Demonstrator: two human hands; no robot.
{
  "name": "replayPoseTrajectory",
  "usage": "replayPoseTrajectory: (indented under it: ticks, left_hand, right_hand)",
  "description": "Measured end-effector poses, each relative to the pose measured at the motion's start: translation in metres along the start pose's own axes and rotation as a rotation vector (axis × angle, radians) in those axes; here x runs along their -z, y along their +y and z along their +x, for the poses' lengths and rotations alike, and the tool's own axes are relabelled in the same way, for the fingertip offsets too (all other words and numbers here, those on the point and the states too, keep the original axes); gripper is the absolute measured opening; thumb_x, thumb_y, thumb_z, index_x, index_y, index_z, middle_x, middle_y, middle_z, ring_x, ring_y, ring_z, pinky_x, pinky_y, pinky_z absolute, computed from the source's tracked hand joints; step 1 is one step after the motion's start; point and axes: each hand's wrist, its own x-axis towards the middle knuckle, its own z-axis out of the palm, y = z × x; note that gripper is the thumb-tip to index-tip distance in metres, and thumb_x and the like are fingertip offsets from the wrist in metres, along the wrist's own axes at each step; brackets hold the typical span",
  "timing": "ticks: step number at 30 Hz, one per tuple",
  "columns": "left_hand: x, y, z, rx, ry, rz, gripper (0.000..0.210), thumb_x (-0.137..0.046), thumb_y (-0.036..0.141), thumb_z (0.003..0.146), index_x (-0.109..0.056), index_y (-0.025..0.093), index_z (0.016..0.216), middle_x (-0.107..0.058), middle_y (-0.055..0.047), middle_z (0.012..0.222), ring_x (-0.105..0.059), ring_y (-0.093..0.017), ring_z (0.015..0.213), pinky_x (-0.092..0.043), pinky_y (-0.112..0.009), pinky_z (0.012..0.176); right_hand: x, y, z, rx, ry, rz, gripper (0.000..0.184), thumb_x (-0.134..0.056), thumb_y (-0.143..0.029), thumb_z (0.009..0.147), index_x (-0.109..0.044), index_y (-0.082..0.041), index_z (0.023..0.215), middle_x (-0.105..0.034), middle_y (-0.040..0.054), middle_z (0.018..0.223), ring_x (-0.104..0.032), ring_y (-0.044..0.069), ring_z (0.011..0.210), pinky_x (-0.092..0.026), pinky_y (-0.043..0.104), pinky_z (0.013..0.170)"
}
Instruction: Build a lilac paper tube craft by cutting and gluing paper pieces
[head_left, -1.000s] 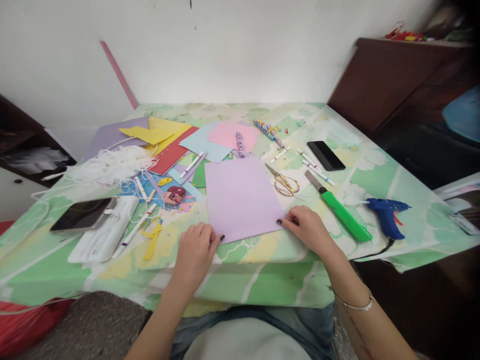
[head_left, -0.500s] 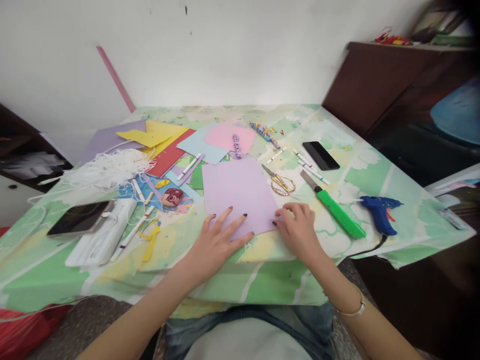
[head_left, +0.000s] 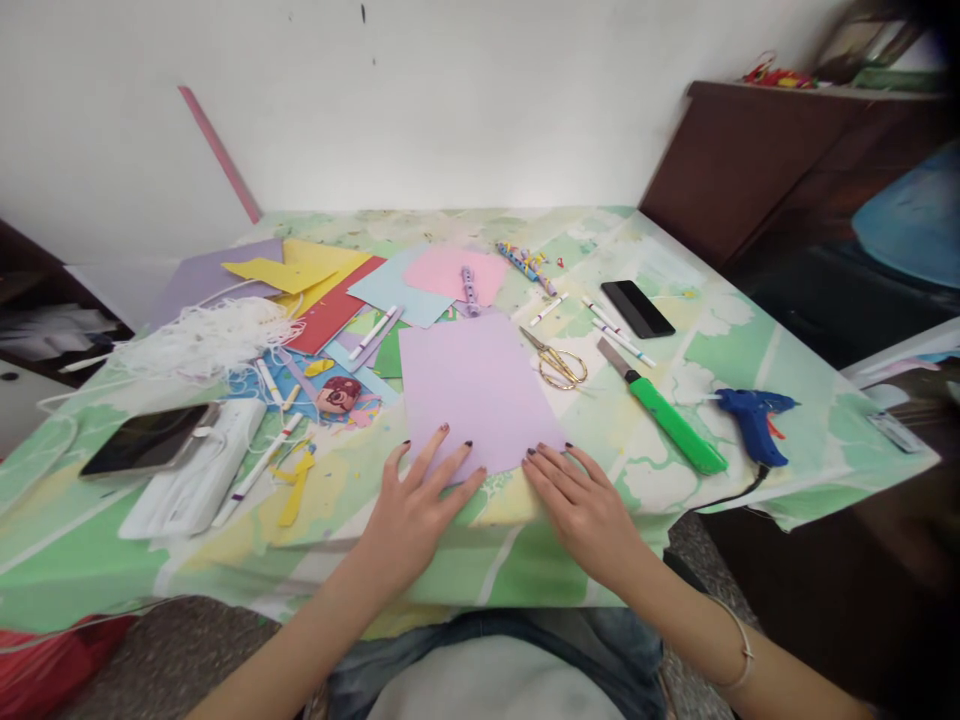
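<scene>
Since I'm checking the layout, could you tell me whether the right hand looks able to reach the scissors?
Likely yes: the scissors lie uncovered beside the purple sheet, beyond the right hand, and nothing seems to block the way.

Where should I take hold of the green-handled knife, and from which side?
I'd take the knife around the middle of its green handle, using the right hand and coming from the near right. It lies at a slant, handle end toward the person and rightward, while the bare blade points away and leftward, so that approach should stay clear of the edge.
</scene>
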Motion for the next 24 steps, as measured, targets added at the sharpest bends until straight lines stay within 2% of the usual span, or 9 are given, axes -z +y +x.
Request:
replayPoseTrajectory:
  ticks: [4, 9, 16, 19, 22, 23, 24]
  left_hand:
    - [0.009, -0.002, -0.017, 0.04, 0.029, 0.014, 0.042, -0.041, 0.01, 0.086, -0.054, 0.028, 0.122, -0.051, -0.006, 0.135, -0.029, -0.032, 0.133, -0.02, -0.055, 0.101]
    - [0.016, -0.007, -0.037, 0.102, 0.058, 0.062, 0.052, -0.038, -0.001, 0.08, -0.057, 0.028, 0.119, -0.054, -0.008, 0.13, -0.033, -0.033, 0.131, -0.027, -0.055, 0.096]
    - [0.023, -0.017, -0.058, 0.154, 0.127, 0.115, 0.055, -0.038, -0.007, 0.074, -0.058, 0.025, 0.114, -0.058, -0.012, 0.123, -0.037, -0.036, 0.128, -0.033, -0.057, 0.09]
    - [0.025, -0.015, -0.054, 0.097, 0.224, 0.06, 0.044, -0.041, -0.009, 0.073, -0.06, 0.019, 0.101, -0.062, -0.012, 0.112, -0.044, -0.033, 0.124, -0.036, -0.057, 0.092]
    - [0.022, -0.003, -0.039, 0.017, 0.377, -0.057, 0.035, -0.045, -0.007, 0.074, -0.056, 0.015, 0.098, -0.064, -0.012, 0.1, -0.053, -0.027, 0.114, -0.041, -0.051, 0.093]
    - [0.019, 0.002, -0.033, -0.005, 0.376, -0.083, 0.033, -0.047, -0.005, 0.075, -0.055, 0.013, 0.101, -0.064, -0.013, 0.1, -0.053, -0.026, 0.112, -0.042, -0.049, 0.094]
    - [0.016, 0.007, -0.026, -0.028, 0.321, -0.091, 0.032, -0.048, -0.002, 0.076, -0.055, 0.011, 0.104, -0.063, -0.014, 0.103, -0.052, -0.027, 0.112, -0.042, -0.048, 0.094]
  right_hand:
    - [0.004, 0.011, -0.009, -0.025, -0.024, -0.056, 0.038, -0.042, -0.004, 0.086, -0.054, -0.009, 0.122, -0.06, 0.0104, 0.122, -0.049, 0.022, 0.12, -0.033, 0.044, 0.105]
    - [0.006, 0.02, -0.016, -0.058, 0.011, -0.099, 0.036, -0.042, -0.006, 0.086, -0.056, -0.008, 0.119, -0.062, 0.012, 0.118, -0.054, 0.022, 0.114, -0.036, 0.042, 0.104]
    - [0.01, 0.026, -0.016, -0.054, 0.046, -0.138, 0.034, -0.042, -0.005, 0.084, -0.06, -0.007, 0.113, -0.065, 0.0132, 0.112, -0.058, 0.024, 0.108, -0.041, 0.043, 0.099]
    - [0.009, 0.013, -0.006, -0.07, 0.061, -0.136, 0.03, -0.042, -0.007, 0.084, -0.062, -0.006, 0.106, -0.066, 0.0155, 0.108, -0.058, 0.025, 0.107, -0.042, 0.045, 0.098]
    - [0.005, -0.008, 0.007, -0.005, 0.026, -0.063, 0.034, -0.042, -0.007, 0.085, -0.059, -0.006, 0.115, -0.061, 0.0162, 0.118, -0.052, 0.024, 0.116, -0.041, 0.043, 0.101]
    - [0.002, -0.014, 0.011, 0.043, -0.004, -0.022, 0.037, -0.042, -0.008, 0.086, -0.056, -0.008, 0.12, -0.059, 0.0153, 0.122, -0.049, 0.024, 0.119, -0.04, 0.043, 0.102]
    - [0.0, -0.019, 0.015, 0.088, -0.037, 0.017, 0.038, -0.043, -0.01, 0.087, -0.053, -0.009, 0.123, -0.056, 0.0146, 0.125, -0.047, 0.024, 0.122, -0.04, 0.043, 0.103]
